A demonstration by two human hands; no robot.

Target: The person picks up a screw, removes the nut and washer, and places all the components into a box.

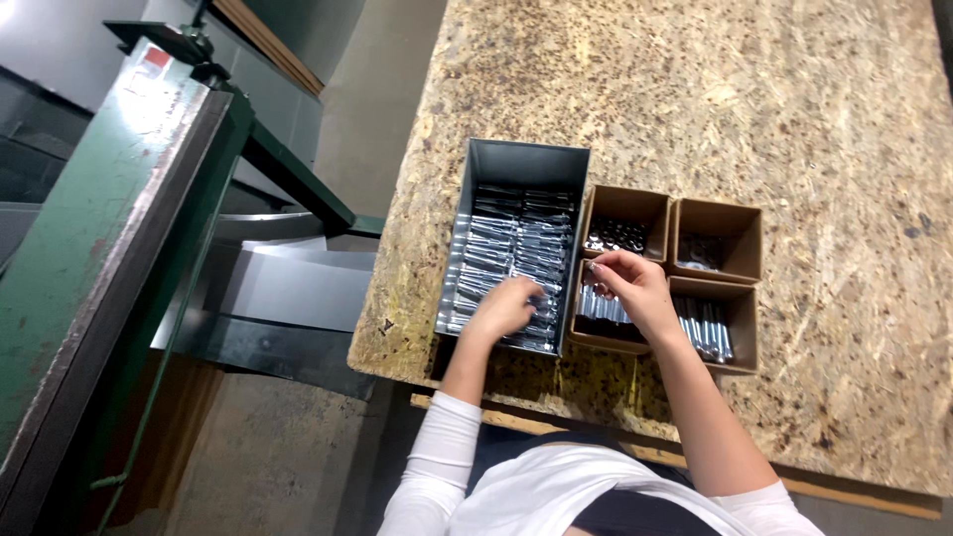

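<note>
While left hand (504, 310) curls into metal tray (526, 159), grip hidden, right hand (635, 288) pinches over cardboard box (620, 342)

Chipboard bench (794, 149), green machine (89, 228)

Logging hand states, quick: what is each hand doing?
Left hand: in grey metal tray of packets, grip unclear.
Right hand: over brown cardboard box, grip unclear.

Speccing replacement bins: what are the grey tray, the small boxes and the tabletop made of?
Grey tray: looks like folded sheet metal, dull grey, with light glinting off its walls. Small boxes: brown cardboard, matte, thin walls. Tabletop: seemingly pressed wood-chip board, flakes visible, unpainted.
</note>
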